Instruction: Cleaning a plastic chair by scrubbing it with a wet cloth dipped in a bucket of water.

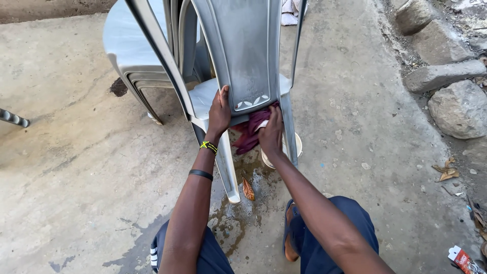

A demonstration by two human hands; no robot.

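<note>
A grey plastic chair [243, 56] stands tipped in front of me, its backrest facing me. My left hand [219, 112] grips the lower left edge of the backrest. My right hand [271, 133] presses a dark red cloth [249, 133] against the chair just under the backrest. Two bands sit on my left wrist. Beneath the chair a white bowl [298, 147] is partly hidden by my right hand and the chair leg.
A stack of grey chairs [133, 45] stands behind at the left. Water and a dry leaf [248, 189] lie on the concrete floor [76, 167]. Large stones [459, 109] line the right side. A small red packet [464, 260] lies at the bottom right.
</note>
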